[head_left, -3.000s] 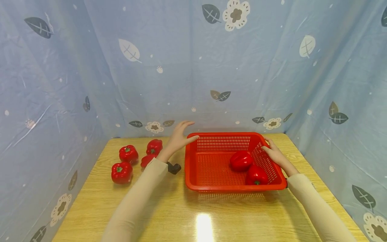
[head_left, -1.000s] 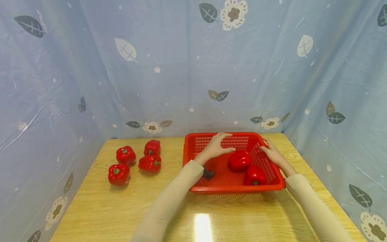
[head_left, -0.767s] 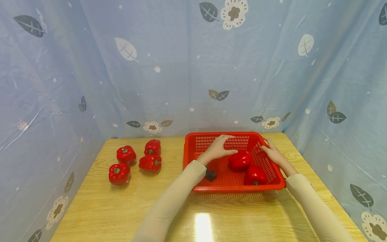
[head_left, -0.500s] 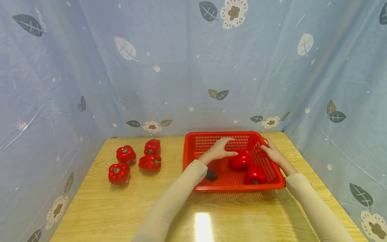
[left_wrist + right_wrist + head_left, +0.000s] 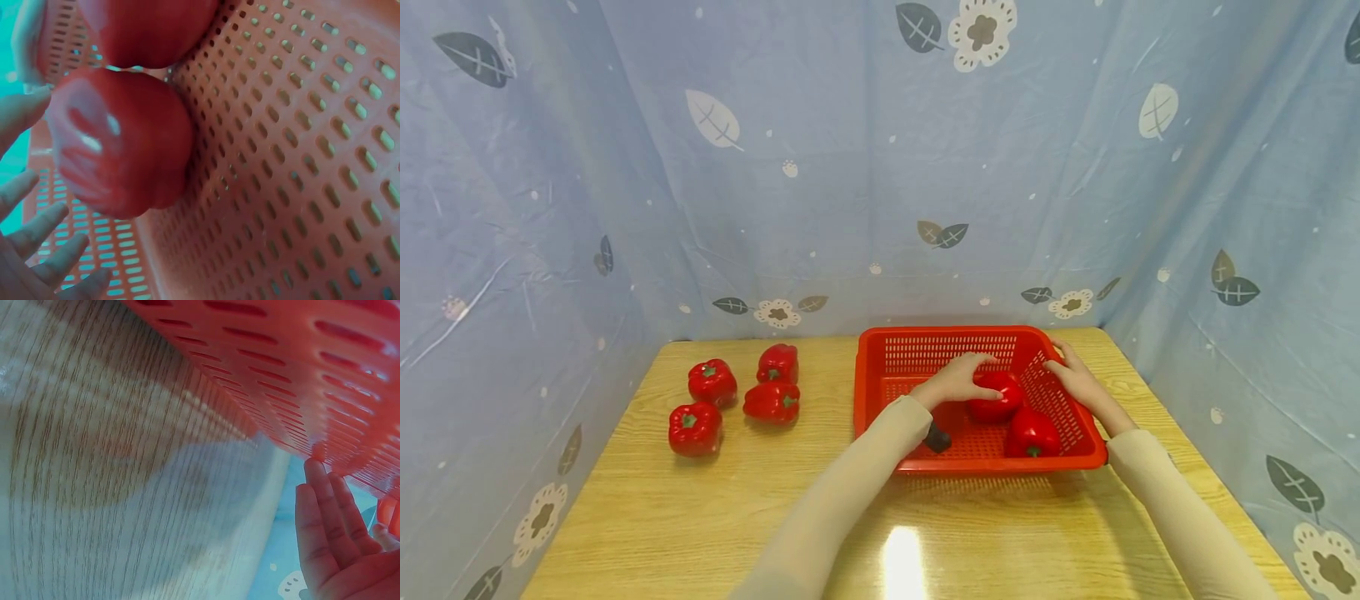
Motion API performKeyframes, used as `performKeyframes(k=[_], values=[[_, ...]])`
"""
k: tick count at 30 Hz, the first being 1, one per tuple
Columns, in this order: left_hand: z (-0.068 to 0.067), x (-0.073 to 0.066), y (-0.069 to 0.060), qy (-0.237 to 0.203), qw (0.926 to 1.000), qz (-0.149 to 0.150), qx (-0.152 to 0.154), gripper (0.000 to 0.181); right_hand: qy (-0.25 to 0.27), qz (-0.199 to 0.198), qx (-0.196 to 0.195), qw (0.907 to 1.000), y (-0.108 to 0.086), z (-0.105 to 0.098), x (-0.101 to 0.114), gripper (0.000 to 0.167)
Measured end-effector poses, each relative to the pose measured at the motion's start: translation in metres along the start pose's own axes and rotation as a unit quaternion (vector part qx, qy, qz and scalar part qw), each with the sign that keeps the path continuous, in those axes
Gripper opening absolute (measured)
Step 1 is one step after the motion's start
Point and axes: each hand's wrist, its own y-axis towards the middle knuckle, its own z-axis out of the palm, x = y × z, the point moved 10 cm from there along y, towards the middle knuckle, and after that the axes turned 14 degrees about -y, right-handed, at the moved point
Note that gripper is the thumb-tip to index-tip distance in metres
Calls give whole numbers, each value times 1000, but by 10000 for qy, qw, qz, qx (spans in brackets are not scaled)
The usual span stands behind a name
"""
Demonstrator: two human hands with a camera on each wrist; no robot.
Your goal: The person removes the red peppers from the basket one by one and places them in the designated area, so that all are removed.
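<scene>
Inside the red basket (image 5: 970,466), my left hand (image 5: 957,381) is over a red bell pepper (image 5: 1000,407). In the left wrist view, the fingers of that hand (image 5: 34,250) are spread beside this pepper (image 5: 122,140), a gap showing between them. A second pepper (image 5: 1033,432) lies against it in the basket's right part. My right hand (image 5: 1077,380) holds the basket's right rim, thumb inside. In the right wrist view, the fingers of the right hand (image 5: 340,531) lie along the outside of the perforated wall (image 5: 281,369).
Several red peppers stand left of the basket on the wooden table: two at the far left (image 5: 696,429) (image 5: 712,383), two more (image 5: 772,402) (image 5: 778,364) closer in. A patterned blue curtain (image 5: 820,208) surrounds the table's back and sides.
My left hand has moved from the basket's left rim rightward and down over the pepper inside. My right hand has stayed at the right rim. The peppers have not moved.
</scene>
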Motion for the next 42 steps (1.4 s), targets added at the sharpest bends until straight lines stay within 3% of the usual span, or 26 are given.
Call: performKeyframes(k=[11,21,31,42], values=[[11,3,0,65,9995,-170,257,71,-48,3,-74,10000,3,0,-7,59],[15,8,2,24,9993,-220,312,76,63,14,-30,10000,1,-1,-3,58],[12,2,-1,218,9994,-126,254,75,107,141,63,9998,-13,-3,23,57],[8,-6,0,430,9989,9,211,75,13,133,55,9999,0,1,-5,59]])
